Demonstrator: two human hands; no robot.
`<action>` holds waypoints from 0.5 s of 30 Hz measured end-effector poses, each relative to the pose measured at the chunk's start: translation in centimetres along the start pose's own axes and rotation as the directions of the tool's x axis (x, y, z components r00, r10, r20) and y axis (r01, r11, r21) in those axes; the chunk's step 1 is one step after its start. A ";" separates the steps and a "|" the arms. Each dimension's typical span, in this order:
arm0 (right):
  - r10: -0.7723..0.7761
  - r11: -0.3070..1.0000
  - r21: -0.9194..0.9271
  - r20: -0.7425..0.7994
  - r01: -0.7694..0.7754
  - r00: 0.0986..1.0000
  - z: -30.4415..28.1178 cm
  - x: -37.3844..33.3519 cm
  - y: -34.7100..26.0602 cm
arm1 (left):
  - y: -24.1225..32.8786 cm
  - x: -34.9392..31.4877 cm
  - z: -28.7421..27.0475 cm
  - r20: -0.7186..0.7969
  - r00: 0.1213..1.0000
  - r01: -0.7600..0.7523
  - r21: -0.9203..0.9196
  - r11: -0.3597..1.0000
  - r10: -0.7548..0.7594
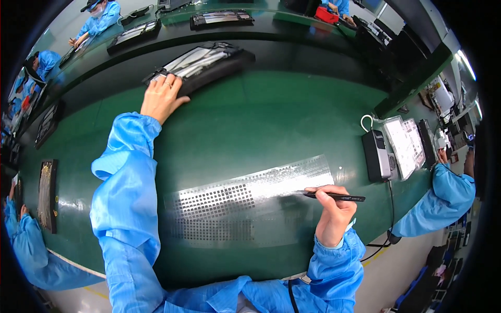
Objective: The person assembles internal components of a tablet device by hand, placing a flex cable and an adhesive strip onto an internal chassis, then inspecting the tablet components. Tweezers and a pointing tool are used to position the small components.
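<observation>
My left hand [163, 96] reaches to the far side of the bench and grips the near left edge of a black tray [219, 71]. Long grey and black strips lie in that tray, which looks slightly blurred. My right hand [335, 216] holds black tweezers [342, 197] in a pinch, their tips pointing left. Beneath the tips lies a transparent plastic sheet [292, 180] with rows of small dark square pieces on its left part. The right part shines with glare, so I cannot tell whether the tips touch it.
The green bench mat [224, 135] surrounds the sheet. At the right stand a black and grey device [377, 156] with a cable and some bagged sheets [404, 146]. Another black tray [48, 195] lies at the left. More trays [222, 19] sit along the back. Co-workers in blue sit around.
</observation>
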State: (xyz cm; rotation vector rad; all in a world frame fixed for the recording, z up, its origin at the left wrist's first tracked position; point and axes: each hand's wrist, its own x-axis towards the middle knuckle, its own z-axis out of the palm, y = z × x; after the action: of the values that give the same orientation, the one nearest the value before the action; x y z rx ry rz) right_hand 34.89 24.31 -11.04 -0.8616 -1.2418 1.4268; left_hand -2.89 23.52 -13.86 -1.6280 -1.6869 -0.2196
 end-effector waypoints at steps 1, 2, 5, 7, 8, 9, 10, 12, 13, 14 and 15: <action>0.019 1.000 -0.004 0.009 -0.019 1.000 0.1 -0.1 0.2 | 0.1 -0.5 0.4 0.117 0.993 0.027 -0.051 0.998 -0.021; 0.026 1.000 0.002 0.011 -0.026 1.000 0.0 -0.1 0.2 | 0.5 -0.7 1.0 0.187 0.980 0.085 -0.056 0.995 -0.073; 0.017 1.000 -0.005 0.027 -0.017 0.999 0.0 0.0 0.2 | 0.6 -0.9 1.5 0.224 0.962 0.148 0.044 0.988 -0.154; 0.022 1.000 0.003 0.041 -0.022 0.999 0.0 -0.1 0.5 | 0.4 -0.8 0.6 0.190 0.965 0.153 0.150 0.977 -0.181; 0.058 0.998 0.017 0.070 -0.059 0.996 0.0 0.0 0.9 | 0.6 -0.6 -0.5 0.228 0.948 0.194 0.146 0.970 -0.224; 0.085 0.996 0.026 0.094 -0.087 0.992 -0.1 -0.1 0.9 | 1.0 -0.2 -2.0 0.256 0.930 0.237 0.136 0.962 -0.265; 0.100 0.995 0.011 0.112 -0.102 0.989 0.0 -0.2 0.7 | 1.4 0.0 -3.7 0.272 0.929 0.249 0.035 0.968 -0.249; 0.107 0.994 -0.017 0.151 -0.106 0.983 0.0 0.2 1.2 | 3.1 0.1 -6.7 0.329 0.937 0.187 -0.182 0.965 -0.119; 0.117 0.992 -0.061 0.180 -0.107 0.977 -0.3 0.2 1.0 | 4.6 0.1 -8.2 0.350 0.936 0.136 -0.274 0.952 -0.032; 0.104 0.994 -0.062 0.206 -0.093 0.973 -0.5 0.3 1.3 | 6.0 -0.3 -9.5 0.356 0.932 0.059 -0.334 0.941 0.068; 0.092 0.995 -0.054 0.201 -0.083 0.975 -0.3 0.3 1.5 | 7.4 -1.1 -10.9 0.339 0.929 -0.022 -0.345 0.938 0.147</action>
State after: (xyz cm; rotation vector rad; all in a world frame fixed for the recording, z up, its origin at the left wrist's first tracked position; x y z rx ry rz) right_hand 34.78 24.74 -12.53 -0.8258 -1.4088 1.5940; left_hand 8.06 17.33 -9.77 -2.0967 -1.9238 -0.1794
